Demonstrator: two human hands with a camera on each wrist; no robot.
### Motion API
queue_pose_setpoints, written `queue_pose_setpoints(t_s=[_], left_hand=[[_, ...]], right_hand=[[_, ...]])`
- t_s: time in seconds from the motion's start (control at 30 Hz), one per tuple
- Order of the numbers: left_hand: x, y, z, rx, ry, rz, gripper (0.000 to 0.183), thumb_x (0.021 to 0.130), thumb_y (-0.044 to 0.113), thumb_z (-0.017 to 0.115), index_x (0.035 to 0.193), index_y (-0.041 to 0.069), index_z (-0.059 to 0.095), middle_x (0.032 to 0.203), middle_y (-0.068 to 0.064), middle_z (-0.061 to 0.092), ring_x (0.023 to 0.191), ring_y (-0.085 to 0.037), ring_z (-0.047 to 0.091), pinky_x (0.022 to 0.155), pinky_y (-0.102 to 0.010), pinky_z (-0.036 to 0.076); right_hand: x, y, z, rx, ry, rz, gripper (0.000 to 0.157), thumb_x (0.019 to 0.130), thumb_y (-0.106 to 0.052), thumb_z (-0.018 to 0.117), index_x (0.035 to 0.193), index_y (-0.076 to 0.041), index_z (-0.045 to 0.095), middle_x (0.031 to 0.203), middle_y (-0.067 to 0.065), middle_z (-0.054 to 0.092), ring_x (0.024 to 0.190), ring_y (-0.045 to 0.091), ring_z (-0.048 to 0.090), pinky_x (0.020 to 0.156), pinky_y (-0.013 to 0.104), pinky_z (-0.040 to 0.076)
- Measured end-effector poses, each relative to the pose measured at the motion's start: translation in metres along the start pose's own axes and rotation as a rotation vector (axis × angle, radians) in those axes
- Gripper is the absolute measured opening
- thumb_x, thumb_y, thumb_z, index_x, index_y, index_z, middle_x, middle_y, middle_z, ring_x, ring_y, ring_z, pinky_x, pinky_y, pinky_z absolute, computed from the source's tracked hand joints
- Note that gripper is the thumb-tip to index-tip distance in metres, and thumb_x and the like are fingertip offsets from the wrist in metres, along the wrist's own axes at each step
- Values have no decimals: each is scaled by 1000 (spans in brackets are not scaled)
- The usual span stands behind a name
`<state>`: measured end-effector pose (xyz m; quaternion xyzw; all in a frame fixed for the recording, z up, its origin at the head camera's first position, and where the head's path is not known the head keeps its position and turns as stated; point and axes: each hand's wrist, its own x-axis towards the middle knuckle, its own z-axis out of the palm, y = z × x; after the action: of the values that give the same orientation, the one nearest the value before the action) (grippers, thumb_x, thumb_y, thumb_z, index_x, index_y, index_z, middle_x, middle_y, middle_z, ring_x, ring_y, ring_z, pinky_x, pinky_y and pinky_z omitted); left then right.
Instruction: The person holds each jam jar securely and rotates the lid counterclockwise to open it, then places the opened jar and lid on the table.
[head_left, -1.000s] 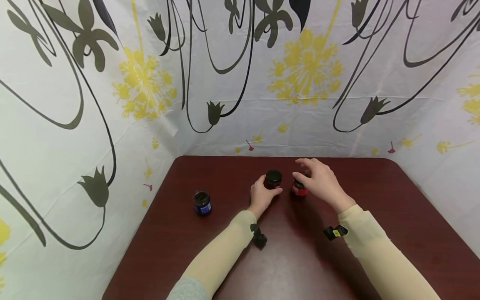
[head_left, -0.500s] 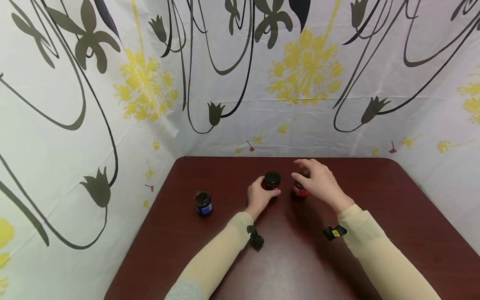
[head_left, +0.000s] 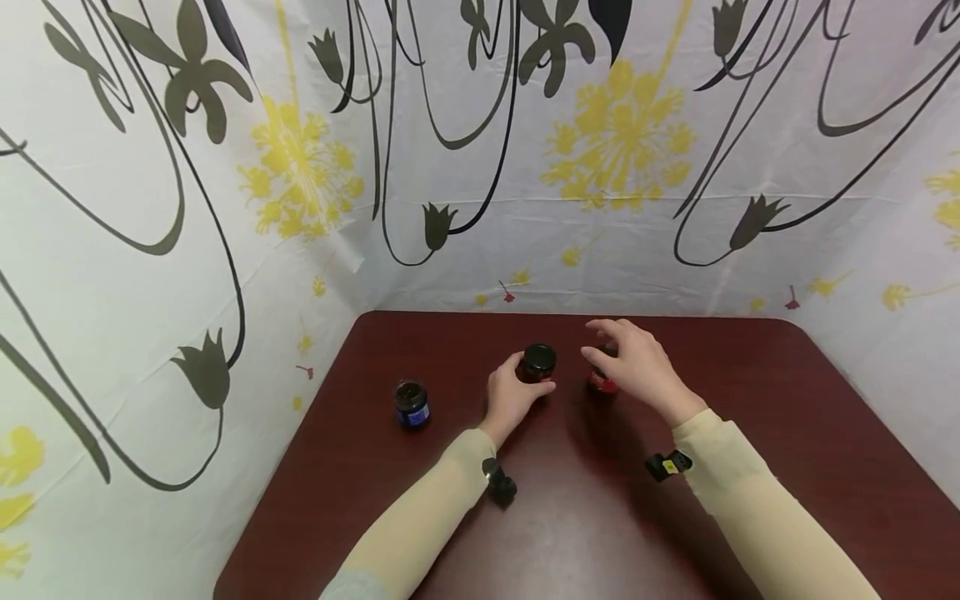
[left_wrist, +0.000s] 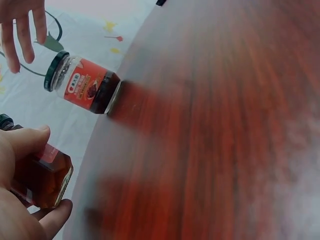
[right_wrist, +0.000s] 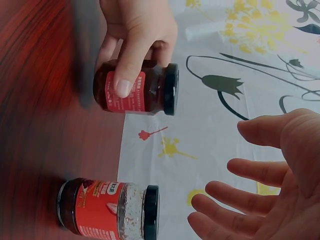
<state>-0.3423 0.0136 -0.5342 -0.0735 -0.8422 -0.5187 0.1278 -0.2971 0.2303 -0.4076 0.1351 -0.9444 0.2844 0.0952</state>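
My left hand [head_left: 512,398] grips a jar [head_left: 538,362] of dark brown contents with a dark lid. In the right wrist view its red label [right_wrist: 132,94] shows beside the thumb, and its base is raised off the table. A second jar [left_wrist: 86,82], with a dark green lid and a bright red label, stands upright on the table to the right of it. My right hand [head_left: 639,364] hovers by this second jar, fingers spread and relaxed, with a gap between fingers and lid in the right wrist view [right_wrist: 270,185].
A dark jar with a blue label [head_left: 412,406] stands farther left on the reddish-brown table [head_left: 555,517]. Behind the table's far edge hangs a white cloth [head_left: 450,279] printed with flowers, and it also runs along both sides.
The left hand has carried its jar a little to the left, widening the gap to the other red-labelled jar. My right hand stays nearly still. The head view has shifted slightly.
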Motion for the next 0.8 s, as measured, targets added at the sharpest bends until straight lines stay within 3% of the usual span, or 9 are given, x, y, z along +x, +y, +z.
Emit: queue_pose_setpoints(t_s=[0.27,0.8], left_hand=[[-5,3,-14,-23,17,25,67,71,46,91,129,24,65,114,9,68,107,-9,62,93,-38,50],[-24,11,-34,-90,-11,11,70,74,46,89,134,23,62,114,10,66,105,-9,62,88,-39,53]], right_hand=[[1,-4,4,-4,-7,-10,53,98,-45,63,142,-18,55,127,10,59,113,32,60,86,56,49],[0,-6,7,8,-16,-24,52,98,-43,64,144,-19,54,130,9,58,113,30,60,85,55,49]])
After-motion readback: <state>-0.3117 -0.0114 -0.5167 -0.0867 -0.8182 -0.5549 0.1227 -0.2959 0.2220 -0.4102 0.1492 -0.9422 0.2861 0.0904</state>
